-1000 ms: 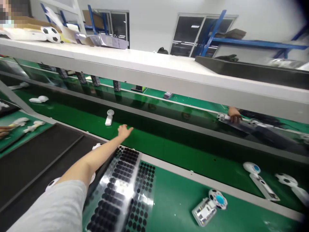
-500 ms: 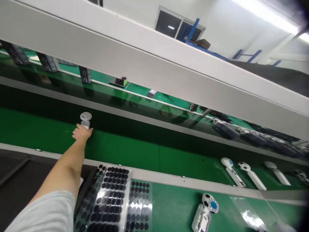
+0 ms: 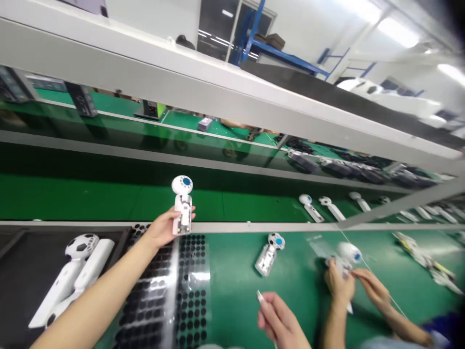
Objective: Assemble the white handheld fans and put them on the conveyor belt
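Where the left hand [image 3: 163, 230] is raised: its grip is closed on a white plastic handheld unit [image 3: 183, 206], thumb on one side of the body, fingertips showing on the other.
White unit: held upright above the far edge of the table [image 3: 232, 295], round head uppermost, blue disc and exposed inner parts turned towards the wearer.
Right hand [image 3: 279, 320]: thumb and fingers pinch a slim whitish piece with a pale tip [image 3: 260, 296], above the near part of the table; too small to tell what it is.
Football-patterned unit [image 3: 268, 257]: lies at a slant near the table's far edge, its clear-and-white body towards the wearer, touched by neither hand.
Dotted sheets [image 3: 192, 300]: clear plastic with rows of round black dots, flat along the table's left side, partly below the left hand.
Black tray [image 3: 25, 261]: left of the sheets, with white football-headed units [image 3: 82, 247] near its right edge.
Co-worker's hands [image 3: 339, 286]: around another blue-disc unit, to the right.
Handling: best to pinch the body by its sides, with fingers clear of the exposed parts and disc; a light hold near the slim piece's end should keep its tip visible and steady.
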Available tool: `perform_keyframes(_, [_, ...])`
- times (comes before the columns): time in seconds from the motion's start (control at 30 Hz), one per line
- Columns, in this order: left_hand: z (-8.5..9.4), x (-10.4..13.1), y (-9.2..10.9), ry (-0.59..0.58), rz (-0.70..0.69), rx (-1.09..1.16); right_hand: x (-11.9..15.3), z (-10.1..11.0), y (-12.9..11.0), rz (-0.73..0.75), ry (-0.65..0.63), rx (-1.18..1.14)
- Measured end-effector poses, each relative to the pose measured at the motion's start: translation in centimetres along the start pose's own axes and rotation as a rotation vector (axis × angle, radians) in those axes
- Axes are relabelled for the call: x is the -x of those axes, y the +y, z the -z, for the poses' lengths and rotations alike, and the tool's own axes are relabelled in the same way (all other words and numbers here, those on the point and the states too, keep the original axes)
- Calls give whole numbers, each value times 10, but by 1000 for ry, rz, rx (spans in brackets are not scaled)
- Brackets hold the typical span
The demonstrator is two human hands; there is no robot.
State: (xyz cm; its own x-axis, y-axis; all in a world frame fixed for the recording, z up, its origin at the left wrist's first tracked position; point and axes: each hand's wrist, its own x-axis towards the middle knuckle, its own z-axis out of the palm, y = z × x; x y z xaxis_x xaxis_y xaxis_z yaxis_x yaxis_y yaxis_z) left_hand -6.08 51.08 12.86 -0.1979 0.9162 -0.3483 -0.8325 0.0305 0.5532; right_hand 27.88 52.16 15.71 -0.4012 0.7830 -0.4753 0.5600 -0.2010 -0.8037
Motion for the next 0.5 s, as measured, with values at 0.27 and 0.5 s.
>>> perform_keyframes(0.27, [-103,69,-116,26,364,-8,12,17,-3,222,-206,-244])
perform_keyframes(0.5, [-134,91,-159,48,466,-88,30,34,7,310,-241,-293])
